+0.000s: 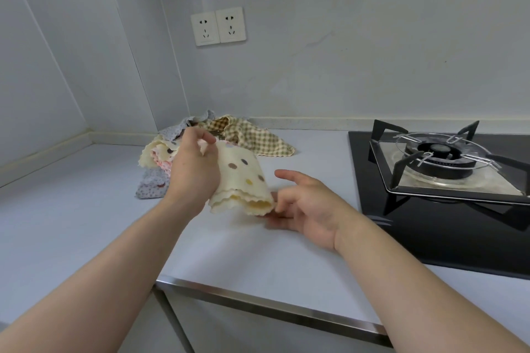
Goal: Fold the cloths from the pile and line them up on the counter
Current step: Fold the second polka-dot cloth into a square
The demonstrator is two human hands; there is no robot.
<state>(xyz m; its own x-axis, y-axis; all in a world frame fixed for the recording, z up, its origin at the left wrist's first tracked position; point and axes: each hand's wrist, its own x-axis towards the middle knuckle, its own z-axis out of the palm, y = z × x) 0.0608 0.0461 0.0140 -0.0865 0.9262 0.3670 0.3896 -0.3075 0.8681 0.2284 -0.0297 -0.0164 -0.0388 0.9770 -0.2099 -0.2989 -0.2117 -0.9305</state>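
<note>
A cream cloth with coloured dots (241,180) hangs folded above the counter (86,209). My left hand (192,169) pinches its upper edge between thumb and fingers. My right hand (304,206) is at the cloth's lower right corner with loose fingers; the fingertips touch the hanging scalloped edge, and whether they pinch it is unclear. Behind my left hand lies the pile of cloths (177,152) in the counter's back corner: a brown checked one (258,137), a grey flowered one (152,183), a pink one and another cream one.
A black gas hob (430,209) with a metal pan support (447,160) takes up the right of the counter. Two wall sockets (219,26) sit above the pile. The counter's steel front edge (272,309) runs below my arms.
</note>
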